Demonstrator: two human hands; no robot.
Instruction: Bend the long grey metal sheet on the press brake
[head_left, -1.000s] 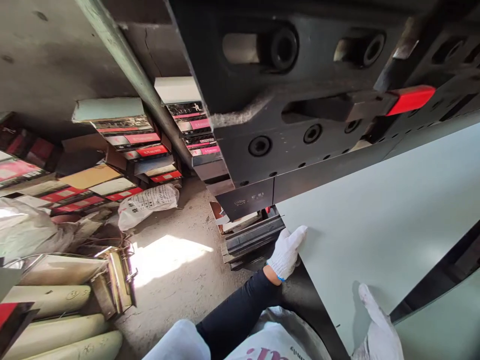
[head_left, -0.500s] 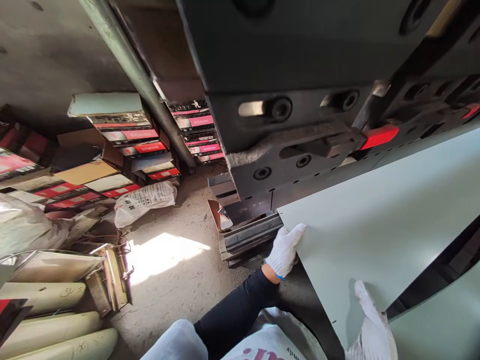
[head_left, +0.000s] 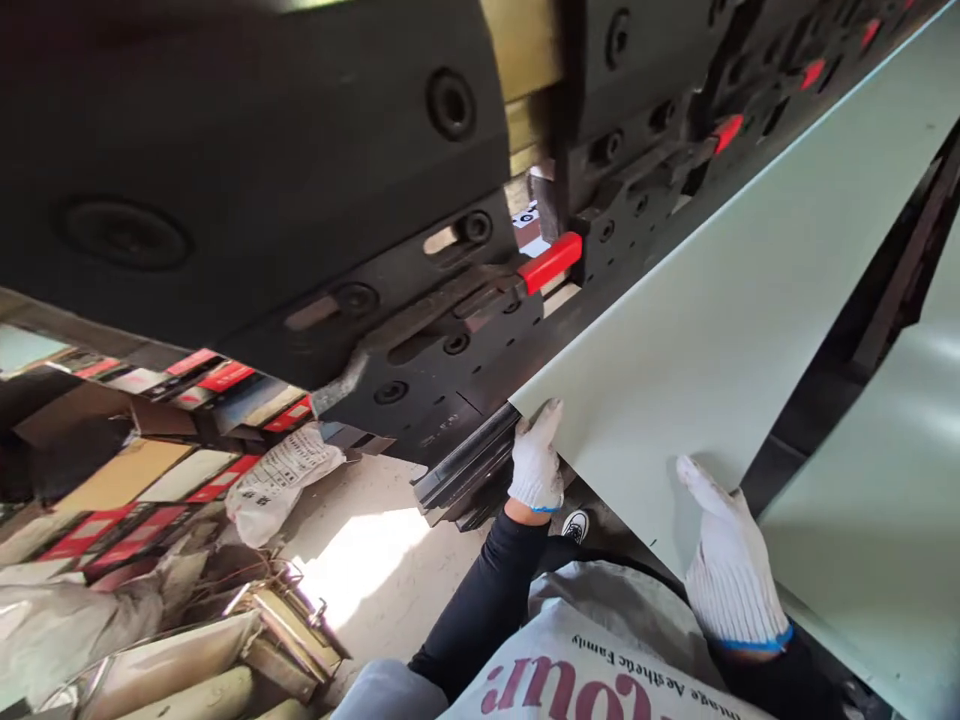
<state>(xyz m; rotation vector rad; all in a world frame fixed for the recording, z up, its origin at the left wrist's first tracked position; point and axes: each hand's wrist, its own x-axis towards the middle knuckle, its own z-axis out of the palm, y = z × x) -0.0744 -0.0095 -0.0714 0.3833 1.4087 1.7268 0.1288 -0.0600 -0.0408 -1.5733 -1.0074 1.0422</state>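
A long pale green metal sheet (head_left: 675,340) lies at a slant, its far edge against the black upper tooling (head_left: 450,350) of a press brake. My left hand (head_left: 536,460), in a white knit glove, grips the sheet by its left edge near the corner; the thumb rests on top and the other fingers are mostly hidden. Farther right, my right hand (head_left: 727,550), gloved alike, holds the sheet's near part with its thumb along the upper face. Its remaining fingers are out of sight, at or below the edge.
Red levers (head_left: 551,262) line the machine. Dark metal bars (head_left: 465,470) are stacked beside my left hand. Another pale green sheet (head_left: 877,500) lies at right. Cartons (head_left: 127,475), a white sack (head_left: 281,485) and metal scraps (head_left: 292,630) crowd the floor at left.
My view has swung to the right, showing more of the machine and the sheet. Both hands keep their places on the sheet, and more of my right hand is visible.
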